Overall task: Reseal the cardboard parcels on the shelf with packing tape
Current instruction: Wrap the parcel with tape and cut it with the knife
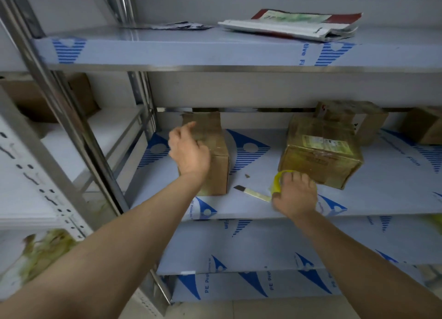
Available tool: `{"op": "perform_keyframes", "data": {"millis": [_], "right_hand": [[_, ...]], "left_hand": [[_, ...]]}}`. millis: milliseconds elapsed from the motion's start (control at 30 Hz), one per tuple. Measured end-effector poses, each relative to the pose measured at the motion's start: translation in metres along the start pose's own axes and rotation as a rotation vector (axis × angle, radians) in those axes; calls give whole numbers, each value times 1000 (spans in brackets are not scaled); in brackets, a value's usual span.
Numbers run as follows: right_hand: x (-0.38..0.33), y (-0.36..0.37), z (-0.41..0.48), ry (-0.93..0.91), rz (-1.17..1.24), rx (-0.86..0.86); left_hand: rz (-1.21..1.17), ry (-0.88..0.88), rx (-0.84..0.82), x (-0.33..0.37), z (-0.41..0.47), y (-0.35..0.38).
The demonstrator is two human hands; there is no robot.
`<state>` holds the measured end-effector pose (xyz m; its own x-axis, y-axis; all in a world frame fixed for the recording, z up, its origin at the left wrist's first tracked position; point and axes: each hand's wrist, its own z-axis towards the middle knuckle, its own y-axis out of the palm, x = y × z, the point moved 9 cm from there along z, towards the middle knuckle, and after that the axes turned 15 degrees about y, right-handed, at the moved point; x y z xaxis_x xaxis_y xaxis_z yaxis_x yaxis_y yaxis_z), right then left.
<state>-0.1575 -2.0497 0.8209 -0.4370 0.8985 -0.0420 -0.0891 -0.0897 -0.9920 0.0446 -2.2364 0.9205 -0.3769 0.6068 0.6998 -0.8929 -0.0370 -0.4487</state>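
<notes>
The step in hand looks like readying the left box (216, 158) for taping. To do it well, steady the box with one hand, press the flaps flat, then start the strip on the side wall and draw it along the seam without slack.

The left hand (189, 151) reaches forward with its back to the camera. Its fingers bend over the box top and the thumb is lifted, but I cannot tell whether they grip or only rest. The right hand (295, 196) lies low on the shelf (382, 189), fingers curled round the tape (277, 181), just in front of the right box (320, 156). A cutter (251, 192) lies between the hands.
</notes>
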Motion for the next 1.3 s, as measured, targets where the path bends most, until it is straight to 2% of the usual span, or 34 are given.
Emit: {"op": "perform_keyframes", "data": {"millis": [67,100,200,267,367,500,600,700,867,1067,1300], "right_hand": [[-27,-15,-1,-24,252,11],[-41,-19,0,-3,445,-72],[-92,-10,-2,134,986,-510],[-121,-1,-11,219,1110,-714],[-138,2,-23,250,1212,-815],[-131,0,-34,249,1435,-842],[-117,-7,-43,233,1557,-785],[-105,-14,-55,182,1621,-732],[-88,-11,-82,155,1679,-728],[-52,-20,-115,99,1684,-651],[-16,-17,-163,196,1698,-595]], "left_hand": [[-11,-213,57,-30,2,-10],[-28,-302,43,-45,2,-9],[-202,-518,-121,-78,-7,9],[-341,-591,-212,-83,-17,19],[-440,-585,-221,-81,-21,19],[-537,-621,-139,-80,-31,5],[-625,-676,-139,-70,-46,-3],[-577,-691,-156,-62,-61,-11],[-469,-606,-99,-57,-81,-34],[-429,-502,-188,-33,-112,-37],[-540,-377,-291,-13,-150,-49]]}}
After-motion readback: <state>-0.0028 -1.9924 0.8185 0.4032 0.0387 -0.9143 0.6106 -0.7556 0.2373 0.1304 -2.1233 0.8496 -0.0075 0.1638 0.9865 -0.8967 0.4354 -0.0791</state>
